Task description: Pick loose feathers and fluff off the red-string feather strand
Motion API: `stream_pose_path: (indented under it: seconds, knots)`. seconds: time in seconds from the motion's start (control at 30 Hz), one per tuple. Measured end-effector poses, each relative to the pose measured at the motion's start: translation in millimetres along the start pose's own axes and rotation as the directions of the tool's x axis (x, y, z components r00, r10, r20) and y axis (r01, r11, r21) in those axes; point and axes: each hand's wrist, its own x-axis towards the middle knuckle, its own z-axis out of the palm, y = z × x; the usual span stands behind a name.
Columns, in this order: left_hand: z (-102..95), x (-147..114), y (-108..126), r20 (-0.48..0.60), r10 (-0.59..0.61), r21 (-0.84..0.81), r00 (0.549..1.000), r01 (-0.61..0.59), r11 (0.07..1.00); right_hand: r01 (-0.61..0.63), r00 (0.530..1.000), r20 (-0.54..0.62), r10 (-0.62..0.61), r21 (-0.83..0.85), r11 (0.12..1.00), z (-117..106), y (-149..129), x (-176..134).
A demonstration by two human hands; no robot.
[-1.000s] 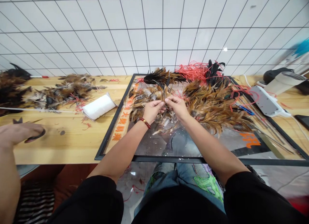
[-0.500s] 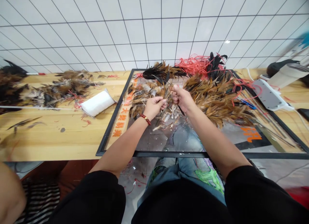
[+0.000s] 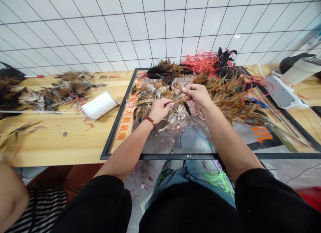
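Observation:
A thin brown feather (image 3: pixel 178 99) stretches between my two hands, above a loose heap of brown and pale feathers (image 3: pixel 156 89). My left hand (image 3: pixel 161 110), with a red bead bracelet at the wrist, pinches its left end. My right hand (image 3: pixel 197 93) is closed on the other end with thumb and fingers. Behind them lies a dark feather bundle (image 3: pixel 167 72), tied with red string at its left end. To the right of my right hand spreads a larger pile of golden-brown feathers (image 3: pixel 230 104).
The feathers lie on a black-framed glass panel (image 3: pixel 160 156) over a wooden table (image 3: pixel 67 139). Tangled red string (image 3: pixel 202 62), blue-handled scissors (image 3: pixel 259 102) and a white power strip (image 3: pixel 283 92) are near. At left are a white roll (image 3: pixel 99 105), more feathers (image 3: pixel 72 84) and another person's limb (image 3: pixel 11 196).
My right hand has turned from upright to a flatter pinch and moved slightly right. The feather now lies stretched between both hands. The view has tilted slightly.

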Motion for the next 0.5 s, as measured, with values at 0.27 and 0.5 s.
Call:
stream_pose_path:
  seconds: [0.27,0.5]
  knots:
    - [-1.4,5,15,-0.124,-0.228,-0.131,0.966,0.212,0.968,0.080,0.971,-0.202,-0.129,-0.235,0.969,-13,-5,4]
    - [-8.5,2,42,-0.018,-0.437,-0.509,0.899,0.368,0.778,0.054,0.943,-0.333,0.025,0.223,0.973,-8,-19,4]
